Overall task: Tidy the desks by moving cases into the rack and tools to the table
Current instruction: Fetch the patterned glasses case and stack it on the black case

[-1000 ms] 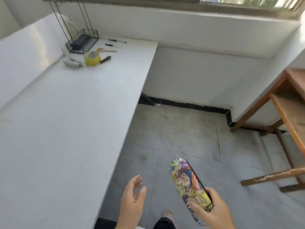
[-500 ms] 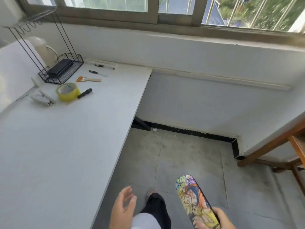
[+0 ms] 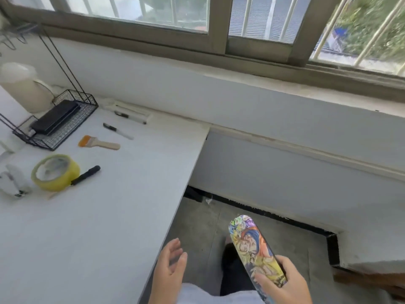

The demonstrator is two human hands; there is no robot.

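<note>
My right hand (image 3: 282, 284) grips a colourful cartoon-printed case (image 3: 252, 244) by its near end, held over the grey floor at the bottom right. My left hand (image 3: 169, 273) is empty with fingers apart, at the near edge of the white table (image 3: 109, 227). A black wire rack (image 3: 65, 128) stands at the table's far left corner with a black case (image 3: 55, 117) lying in it.
On the table lie a yellow tape roll (image 3: 54, 172), a black marker (image 3: 86, 174), a paintbrush (image 3: 98, 143), a pen (image 3: 117, 131), a white stapler-like tool (image 3: 13, 181) and a white jug (image 3: 20, 86). A window sill runs behind. A wooden bench corner (image 3: 372, 279) shows at bottom right.
The view has tilted up and moved closer to the table's far corner; the rack and tools appear nearer. My right hand keeps hold of the printed case.
</note>
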